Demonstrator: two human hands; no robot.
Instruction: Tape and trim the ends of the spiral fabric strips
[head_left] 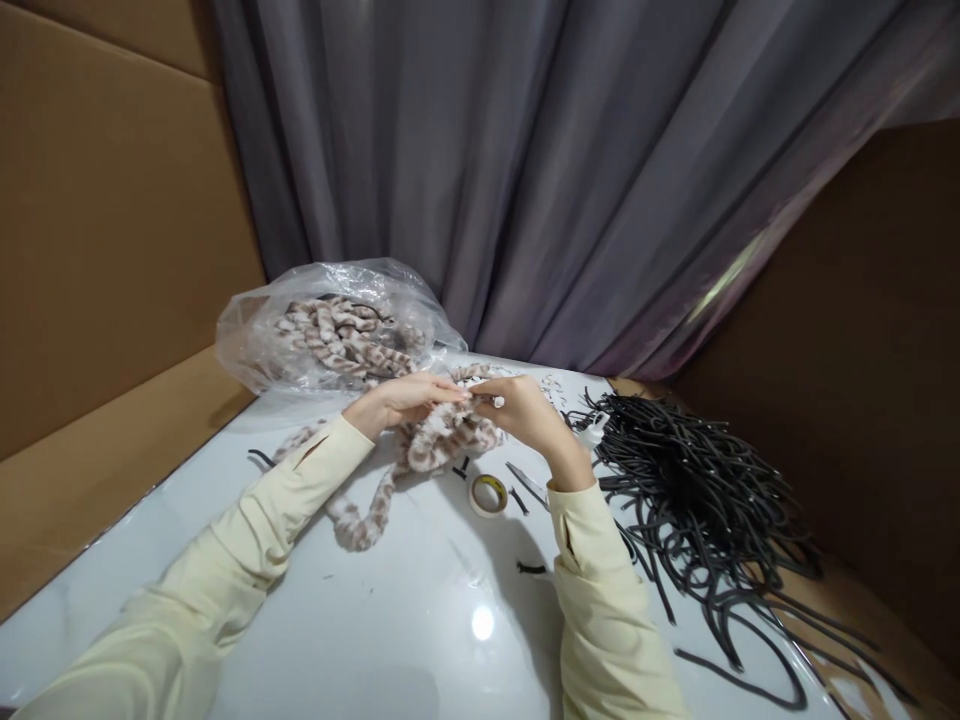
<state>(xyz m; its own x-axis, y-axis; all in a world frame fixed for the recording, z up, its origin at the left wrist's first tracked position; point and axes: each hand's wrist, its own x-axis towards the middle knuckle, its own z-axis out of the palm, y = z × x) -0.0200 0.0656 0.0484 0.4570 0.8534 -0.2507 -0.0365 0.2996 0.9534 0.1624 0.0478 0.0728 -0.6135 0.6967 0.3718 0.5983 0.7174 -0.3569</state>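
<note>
My left hand (415,397) and my right hand (525,408) meet fingertip to fingertip above the middle of the white table. White-and-brown plush strips (433,448) lie heaped under my fingers, and one length loops down toward me. Between my left thumb and fingers I pinch a plush strip near its end. My right hand is closed right beside it, with a small white tip (499,402) showing between the fingers; what this belongs to is hidden. A tape roll (488,496), scissors (527,484) partly under my right wrist and short black cord pieces (531,568) lie nearby.
A clear plastic bag (259,345) with more plush strips stands at the back left. A big tangled pile of black cords (697,480) covers the right side, some hanging over the edge. Cardboard walls (112,220) flank the table; a grey curtain (465,150) hangs behind.
</note>
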